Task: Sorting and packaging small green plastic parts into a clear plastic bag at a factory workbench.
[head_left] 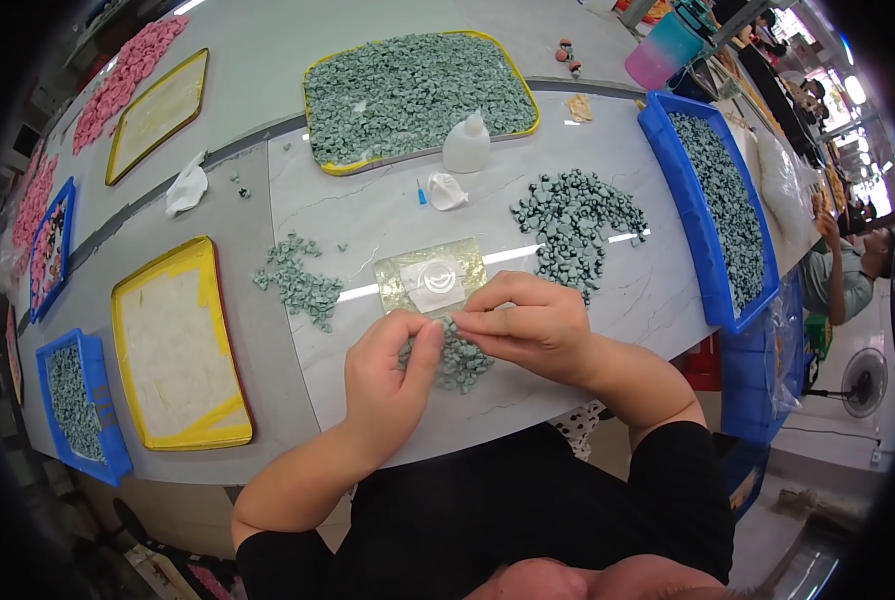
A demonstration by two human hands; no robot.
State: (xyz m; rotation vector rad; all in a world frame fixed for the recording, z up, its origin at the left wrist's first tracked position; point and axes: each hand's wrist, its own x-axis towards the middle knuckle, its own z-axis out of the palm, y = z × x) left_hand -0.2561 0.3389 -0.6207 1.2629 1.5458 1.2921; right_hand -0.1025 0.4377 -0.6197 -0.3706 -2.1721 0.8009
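My left hand (388, 370) and my right hand (533, 325) meet at the fingertips, both pinched on what looks like one small grey-green piece (451, 325), mostly hidden by the fingers. Just below them lies a pile of similar green pieces (465, 368). Beyond my fingertips is a speckled, yellowish square sheet (388, 290) carrying a white patch (434, 285) with a whitish ring-shaped smear. To the right spreads a heap of darker, shinier green pieces (573, 225). A looser group of matte green pieces (303, 280) sits to the left.
A yellow-rimmed tray (318, 150) full of green pieces stands at the back, a white squeeze bottle (467, 145) before it. Near that are a crumpled white cloth (448, 192) and a blue nozzle tip (421, 194). Blue bins (703, 240) and a yellow tray (173, 350) flank the worktop.
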